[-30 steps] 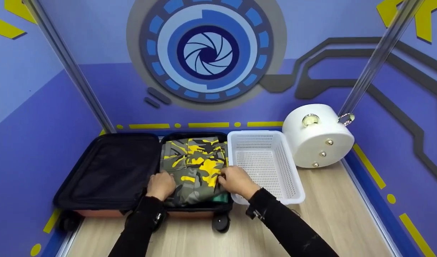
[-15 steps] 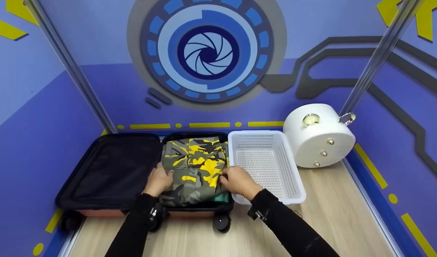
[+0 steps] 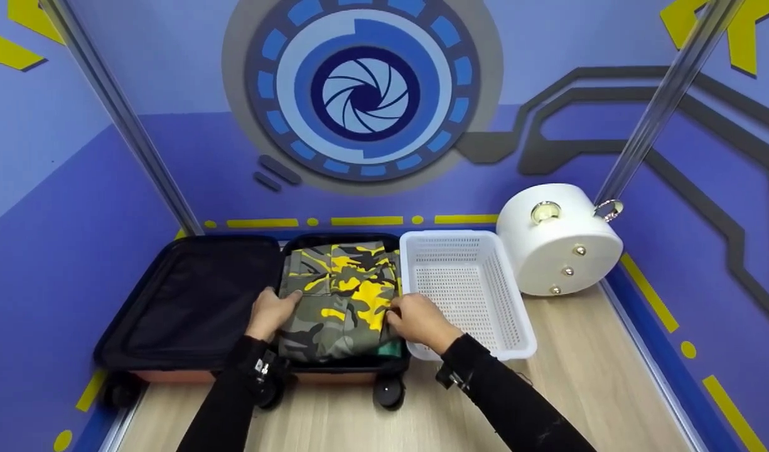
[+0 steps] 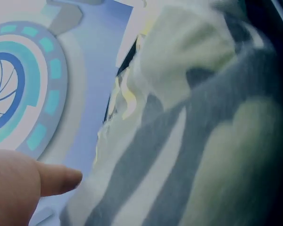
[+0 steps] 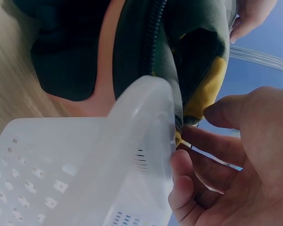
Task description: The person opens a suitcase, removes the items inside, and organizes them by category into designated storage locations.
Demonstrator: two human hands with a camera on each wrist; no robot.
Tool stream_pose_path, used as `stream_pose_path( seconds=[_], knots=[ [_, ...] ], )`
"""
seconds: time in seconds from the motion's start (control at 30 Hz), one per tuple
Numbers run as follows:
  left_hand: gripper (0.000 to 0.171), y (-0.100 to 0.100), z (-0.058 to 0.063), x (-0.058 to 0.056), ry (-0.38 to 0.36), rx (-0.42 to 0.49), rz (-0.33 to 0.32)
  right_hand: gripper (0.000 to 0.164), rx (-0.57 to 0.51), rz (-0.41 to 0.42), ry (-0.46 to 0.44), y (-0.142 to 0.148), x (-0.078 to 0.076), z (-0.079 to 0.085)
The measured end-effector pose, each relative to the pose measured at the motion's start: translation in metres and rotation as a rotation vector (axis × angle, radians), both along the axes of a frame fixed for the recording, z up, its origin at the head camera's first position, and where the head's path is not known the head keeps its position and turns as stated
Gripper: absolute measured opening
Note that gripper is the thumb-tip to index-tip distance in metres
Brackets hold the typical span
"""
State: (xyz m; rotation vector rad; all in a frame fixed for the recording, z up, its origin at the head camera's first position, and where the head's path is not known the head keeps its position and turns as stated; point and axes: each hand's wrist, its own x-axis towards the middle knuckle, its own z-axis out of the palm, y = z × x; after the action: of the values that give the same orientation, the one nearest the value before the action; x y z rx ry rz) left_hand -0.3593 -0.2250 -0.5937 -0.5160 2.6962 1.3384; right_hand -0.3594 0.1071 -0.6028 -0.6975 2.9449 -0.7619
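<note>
Camouflage garment (image 3: 340, 307) beside left fingers (image 3: 270, 301), its edge apparently between right fingers (image 5: 214, 143)

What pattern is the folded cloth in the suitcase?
The folded cloth is camouflage, grey-green and black with yellow patches; the head view shows it best.

Head view looks down; close wrist views share the camouflage cloth (image 3: 340, 301).

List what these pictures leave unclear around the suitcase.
Green item, full shape: head view, camouflage garment covers it.
Floor of the suitcase: head view, hidden under both.
Rest of the left hand: left wrist view, cut off by lower-left edges.
Garment's weave: left wrist view, blurred.
</note>
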Motion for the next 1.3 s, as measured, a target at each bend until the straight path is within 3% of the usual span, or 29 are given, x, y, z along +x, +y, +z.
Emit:
stream_pose_path(
  seconds=[0.2,0.37,0.67,1.1,1.3],
  knots=[
    [0.077,-0.003,0.000,0.003,0.011,-0.046,-0.010,0.023,0.004,0.006,-0.003,-0.001,0.002,0.002],
    [0.085,-0.002,-0.006,0.000,0.007,-0.059,-0.043,0.021,0.018,0.008,-0.005,-0.001,0.003,0.004],
    [0.088,0.003,-0.008,-0.007,-0.035,-0.038,-0.047,0.023,0.024,0.000,-0.022,-0.002,0.003,0.003],
    [0.067,0.001,-0.009,-0.011,0.067,-0.153,-0.021,0.019,0.027,0.026,-0.011,0.002,0.005,0.003],
    [0.057,-0.003,0.002,-0.010,0.079,-0.071,-0.022,0.021,0.050,0.078,0.007,0.003,0.006,0.002]
  ],
)
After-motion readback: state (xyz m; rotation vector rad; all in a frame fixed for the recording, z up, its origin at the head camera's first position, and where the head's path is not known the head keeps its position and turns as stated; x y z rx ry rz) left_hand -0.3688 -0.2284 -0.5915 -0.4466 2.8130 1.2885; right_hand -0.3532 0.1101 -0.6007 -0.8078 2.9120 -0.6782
